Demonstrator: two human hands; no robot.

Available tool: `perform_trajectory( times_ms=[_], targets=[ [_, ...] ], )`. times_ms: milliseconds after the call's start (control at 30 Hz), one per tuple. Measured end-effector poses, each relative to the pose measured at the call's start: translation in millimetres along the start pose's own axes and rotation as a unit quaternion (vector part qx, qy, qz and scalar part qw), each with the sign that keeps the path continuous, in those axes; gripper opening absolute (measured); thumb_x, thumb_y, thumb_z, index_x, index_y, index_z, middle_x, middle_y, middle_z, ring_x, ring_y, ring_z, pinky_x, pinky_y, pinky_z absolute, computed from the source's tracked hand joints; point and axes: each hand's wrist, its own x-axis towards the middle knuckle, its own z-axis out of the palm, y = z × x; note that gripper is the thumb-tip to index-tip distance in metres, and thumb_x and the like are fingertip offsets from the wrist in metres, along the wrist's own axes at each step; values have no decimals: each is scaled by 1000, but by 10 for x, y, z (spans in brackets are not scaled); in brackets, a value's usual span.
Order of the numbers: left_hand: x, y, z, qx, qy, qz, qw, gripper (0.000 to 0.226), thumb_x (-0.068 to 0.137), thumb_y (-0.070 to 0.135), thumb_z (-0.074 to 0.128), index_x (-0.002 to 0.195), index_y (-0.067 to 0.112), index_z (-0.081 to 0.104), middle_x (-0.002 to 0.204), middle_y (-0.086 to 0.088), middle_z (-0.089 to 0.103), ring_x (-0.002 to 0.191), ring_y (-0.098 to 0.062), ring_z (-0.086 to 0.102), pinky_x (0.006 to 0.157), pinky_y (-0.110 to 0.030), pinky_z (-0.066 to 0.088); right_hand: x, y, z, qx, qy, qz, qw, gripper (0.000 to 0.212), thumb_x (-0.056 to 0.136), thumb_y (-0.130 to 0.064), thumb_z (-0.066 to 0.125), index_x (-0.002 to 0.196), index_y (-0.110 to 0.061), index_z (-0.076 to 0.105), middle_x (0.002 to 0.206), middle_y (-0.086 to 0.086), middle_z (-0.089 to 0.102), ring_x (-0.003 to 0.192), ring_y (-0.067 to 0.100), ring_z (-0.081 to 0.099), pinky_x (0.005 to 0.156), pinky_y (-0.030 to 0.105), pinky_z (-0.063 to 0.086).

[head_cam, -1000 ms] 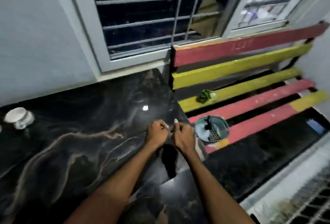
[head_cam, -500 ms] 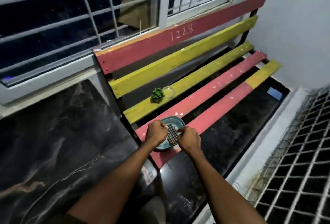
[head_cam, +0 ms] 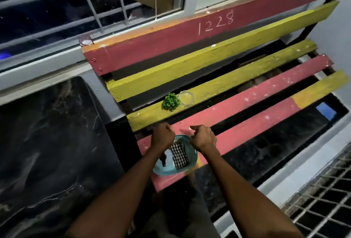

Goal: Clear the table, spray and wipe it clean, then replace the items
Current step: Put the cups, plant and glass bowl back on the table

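Head view: teal tray (head_cam: 167,169) with checked cloth (head_cam: 179,154) and dark bottle (head_cam: 163,159) on front edge of red bench slat (head_cam: 247,133), at 3 o'clock from black table (head_cam: 47,142). Left hand (head_cam: 163,139), right hand (head_cam: 203,139) curled over tray's far rim at 12 o'clock; actual grip unclear. Risk: tray overhangs slat, uneven lift tips it, bottle rolls off.

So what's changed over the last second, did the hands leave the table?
Yes. The left hand and right hand moved off the black marble table to the bench, and the view swung right with them. They now sit over the far rim of the teal tray; whether they grip it is unclear. Unchanged: the tray, its checked cloth, the small green plant and the glass dish.
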Motion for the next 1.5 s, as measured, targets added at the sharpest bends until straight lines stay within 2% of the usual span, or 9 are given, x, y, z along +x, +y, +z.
perform_trajectory(
  times_ms=[133, 333, 567, 700, 1000, 1200, 1300, 1400, 1500],
  targets=[
    [365, 111, 208, -38, 30, -40, 998, 18, 84, -2, 57, 86, 12, 66, 99, -13, 73, 98, -31, 67, 83, -30, 49, 484, 50, -125, -3, -12, -8, 1000, 60, 75, -45, 71, 134, -34, 65, 125, 6, 73, 120, 30, 66, 99, 38, 52],
    [1011, 91, 556, -67, 81, -74, 992, 17, 81, -4, 57, 88, 11, 56, 86, -11, 63, 90, -40, 64, 79, -35, 51, 1418, 158, -136, 38, -76, 1, 996, 80, 75, -21, 77, 150, -30, 51, 128, 8, 71, 120, 30, 66, 99, 39, 55],
    [1734, -327, 842, -54, 120, -93, 987, 58, 73, 0, 80, 125, 1, 54, 126, -22, 60, 115, -39, 61, 97, -42, 53, 2539, 306, 200, 163, -55, 49, 984, 37, 81, -30, 75, 109, -7, 75, 109, 21, 76, 105, 41, 71, 91, 46, 59],
    [2081, -576, 888, -33, 110, -53, 992, 96, 68, 9, 91, 148, 5, 38, 145, -18, 48, 132, -34, 51, 108, -39, 47, 3021, 237, 356, 157, -35, 56, 985, 40, 84, -28, 68, 116, -4, 67, 118, 25, 69, 111, 42, 65, 86, 34, 50],
    [2562, -602, 1143, -99, 142, 49, 984, 101, 51, 11, 101, 140, 12, 52, 140, -7, 58, 128, -22, 55, 111, -39, 48, 3556, 249, 642, 155, -40, 30, 987, 37, 87, -25, 67, 112, -2, 53, 119, 26, 62, 95, 48, 70, 82, 57, 61],
    [2651, -528, 1325, -115, 166, 73, 977, 90, 54, 12, 100, 135, 9, 60, 132, -11, 66, 122, -22, 62, 105, -31, 50, 3575, 271, 649, 106, 5, -15, 994, 29, 83, -23, 67, 104, -4, 61, 105, 24, 69, 86, 34, 58, 69, 29, 38],
    [2692, -522, 1375, -129, 185, 65, 972, 72, 61, 10, 96, 127, 8, 67, 120, -8, 73, 108, -14, 67, 91, -9, 51, 3559, 279, 637, 111, 18, -31, 993, 25, 85, -19, 64, 103, -2, 62, 101, 23, 69, 81, 38, 63, 63, 23, 42],
    [2701, -486, 1376, -115, 196, 64, 972, 67, 62, 8, 94, 124, 8, 69, 115, -5, 74, 102, -3, 65, 82, 5, 42, 3523, 289, 647, 126, 41, -62, 989, 12, 88, -9, 60, 96, 0, 58, 84, 16, 60, 47, 11, 44, 33, 5, 25],
    [2657, -454, 1367, -129, 206, 53, 968, 69, 58, 13, 90, 124, 10, 69, 104, 11, 71, 100, 10, 57, 77, 10, 37, 3475, 278, 637, 124, 54, -75, 988, 3, 87, -3, 58, 90, -3, 56, 77, 13, 55, 46, 5, 36, 32, 4, 26]
  ],
)
